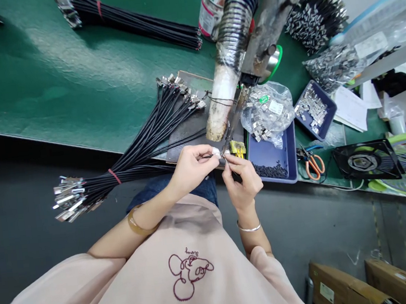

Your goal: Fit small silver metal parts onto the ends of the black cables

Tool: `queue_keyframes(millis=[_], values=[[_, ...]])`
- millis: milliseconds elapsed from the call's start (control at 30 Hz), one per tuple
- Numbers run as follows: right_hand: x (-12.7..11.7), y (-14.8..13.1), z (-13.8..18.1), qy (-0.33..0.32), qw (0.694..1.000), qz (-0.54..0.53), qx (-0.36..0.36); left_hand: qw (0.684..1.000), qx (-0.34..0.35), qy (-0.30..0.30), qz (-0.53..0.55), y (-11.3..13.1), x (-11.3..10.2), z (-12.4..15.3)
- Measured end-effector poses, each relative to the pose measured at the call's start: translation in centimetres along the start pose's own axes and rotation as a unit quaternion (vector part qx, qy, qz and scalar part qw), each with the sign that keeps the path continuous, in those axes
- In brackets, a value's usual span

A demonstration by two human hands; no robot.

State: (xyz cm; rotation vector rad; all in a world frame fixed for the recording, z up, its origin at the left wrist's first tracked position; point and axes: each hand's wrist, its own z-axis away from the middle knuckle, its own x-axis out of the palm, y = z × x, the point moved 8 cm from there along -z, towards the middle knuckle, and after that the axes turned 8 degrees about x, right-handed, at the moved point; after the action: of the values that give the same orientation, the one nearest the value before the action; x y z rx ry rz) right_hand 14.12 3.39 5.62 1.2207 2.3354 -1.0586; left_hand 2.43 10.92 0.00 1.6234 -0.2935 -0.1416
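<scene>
At the bench's front edge, my left hand [195, 170] pinches the end of a black cable. Close beside it, my right hand [242, 179] is closed in a pinch on something thin and small that I cannot make out. White coverings show at the fingertips, which almost meet. A bundle of black cables [144, 146] with metal connectors at its ends lies left of my hands, tied with a red band. Just above my fingers hangs the white end of an extraction hose [221, 92]. A yellow sponge-like piece [238, 148] sits beside my right hand.
Right of my hands stands a blue tray [290, 155] with small black pieces and a bag of metal connectors [267, 109]. Beyond are a smaller connector tray [315, 111], orange-handled pliers [313, 165] and a fan [366, 161]. Another cable bundle [138, 21] lies at the back.
</scene>
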Motion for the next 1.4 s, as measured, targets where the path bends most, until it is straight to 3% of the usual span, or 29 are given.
queue_keyframes(millis=[267, 467, 633, 767, 867, 933, 1400], values=[[-0.1, -0.2, -0.3, 0.001, 1.000, 0.005, 0.002, 1.000, -0.009, 0.022, 0.018, 0.7, -0.1, -0.3], [-0.1, -0.9, 0.0, -0.007, 0.999, 0.028, -0.036, 0.999, -0.024, 0.003, 0.026, 0.2, 0.0, -0.1], [-0.4, -0.7, 0.0, -0.002, 0.999, 0.027, -0.028, 0.999, -0.021, -0.024, -0.003, 0.0, 0.2, 0.2], [-0.7, 0.8, -0.3, -0.006, 0.997, -0.023, 0.079, 0.998, -0.011, -0.057, -0.029, 0.3, 0.4, 0.6], [0.1, 2.6, -0.1, -0.061, 0.969, -0.114, 0.211, 0.998, -0.006, -0.053, -0.030, 0.3, 0.3, 0.8], [0.5, 3.1, 0.0, -0.083, 0.954, -0.140, 0.253, 0.999, 0.001, -0.044, -0.032, 0.4, 0.2, 0.7], [0.1, 1.5, -1.5, -0.083, 0.977, -0.109, 0.164, 0.999, 0.025, -0.002, -0.047, 0.5, -0.4, 0.0]])
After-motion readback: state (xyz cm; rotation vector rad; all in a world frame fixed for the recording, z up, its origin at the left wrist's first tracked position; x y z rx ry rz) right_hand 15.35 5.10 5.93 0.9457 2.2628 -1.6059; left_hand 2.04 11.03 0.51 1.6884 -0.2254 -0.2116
